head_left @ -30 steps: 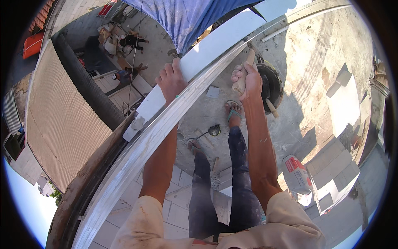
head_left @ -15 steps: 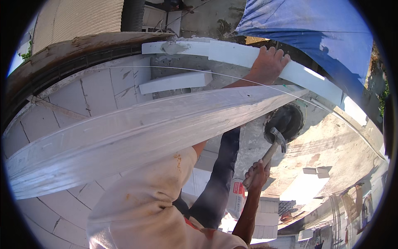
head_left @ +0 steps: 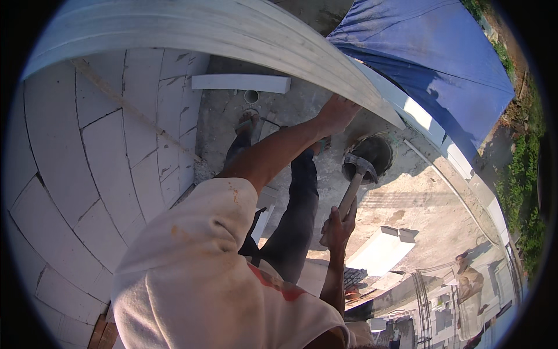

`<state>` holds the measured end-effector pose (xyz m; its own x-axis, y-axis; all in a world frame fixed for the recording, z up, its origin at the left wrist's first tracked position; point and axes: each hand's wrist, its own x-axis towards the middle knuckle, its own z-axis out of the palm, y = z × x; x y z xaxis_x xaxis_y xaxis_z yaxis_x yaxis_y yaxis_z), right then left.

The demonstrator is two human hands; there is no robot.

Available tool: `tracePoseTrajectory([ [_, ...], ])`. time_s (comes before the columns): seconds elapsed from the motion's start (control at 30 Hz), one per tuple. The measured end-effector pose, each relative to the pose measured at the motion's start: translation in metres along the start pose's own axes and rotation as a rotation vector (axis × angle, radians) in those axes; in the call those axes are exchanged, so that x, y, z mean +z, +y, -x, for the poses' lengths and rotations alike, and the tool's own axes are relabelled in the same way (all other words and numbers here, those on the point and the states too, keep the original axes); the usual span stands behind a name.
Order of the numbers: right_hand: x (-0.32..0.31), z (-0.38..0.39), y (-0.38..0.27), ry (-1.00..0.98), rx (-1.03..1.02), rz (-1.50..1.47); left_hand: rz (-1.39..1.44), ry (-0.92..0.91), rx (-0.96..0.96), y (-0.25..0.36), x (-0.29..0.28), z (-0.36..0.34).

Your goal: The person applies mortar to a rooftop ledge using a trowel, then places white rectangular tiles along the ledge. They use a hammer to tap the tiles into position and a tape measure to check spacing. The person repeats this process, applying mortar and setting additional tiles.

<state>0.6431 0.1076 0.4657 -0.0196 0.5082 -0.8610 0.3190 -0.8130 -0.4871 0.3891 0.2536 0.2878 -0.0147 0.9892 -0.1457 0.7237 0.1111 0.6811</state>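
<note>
My left hand (head_left: 338,112) reaches up and presses against the underside edge of a long white board (head_left: 244,29) that arcs across the top of the view. Lower down, my right hand (head_left: 337,226) is closed around the wooden handle of a hammer (head_left: 356,174), whose metal head points up toward a dark round bucket (head_left: 376,152). My dark trousers and sandalled foot (head_left: 249,122) stand on the concrete between the two arms.
A wall of large white blocks (head_left: 110,163) fills the left. A short white plank (head_left: 241,83) lies on the concrete floor. A white block (head_left: 383,249) rests at lower right. A blue tarpaulin (head_left: 430,64) hangs at upper right, with rooftops far below.
The view has swung: the long white board now sits higher, across the top. My left hand stays on the board, and my right hand still grips the hammer, now nearer the middle.
</note>
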Motion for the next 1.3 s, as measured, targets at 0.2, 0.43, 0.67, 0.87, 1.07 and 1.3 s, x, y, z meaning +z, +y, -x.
tracePoseTrajectory([
  [0.2,-0.022,0.077,-0.053,0.041,-0.199,0.046,-0.125,-0.166,-0.313,0.009,-0.005,0.134],
  [0.43,-0.049,0.083,-0.251,0.189,-0.656,0.469,-0.039,-0.084,-0.355,0.023,-0.055,0.127],
  [0.67,0.006,-0.141,-0.425,-0.059,-1.056,1.230,-0.248,-0.019,-0.291,0.005,-0.026,0.028],
  [0.87,0.118,-0.283,-0.453,-0.276,-1.131,1.826,-0.386,0.224,-0.254,-0.005,-0.010,-0.057],
  [1.07,0.226,-0.318,-0.432,-0.526,-1.406,1.902,-0.298,0.209,-0.234,-0.019,-0.017,-0.091],
  [1.3,0.320,-0.311,-0.406,-0.625,-1.356,1.667,-0.286,0.249,-0.316,-0.017,-0.005,-0.100],
])
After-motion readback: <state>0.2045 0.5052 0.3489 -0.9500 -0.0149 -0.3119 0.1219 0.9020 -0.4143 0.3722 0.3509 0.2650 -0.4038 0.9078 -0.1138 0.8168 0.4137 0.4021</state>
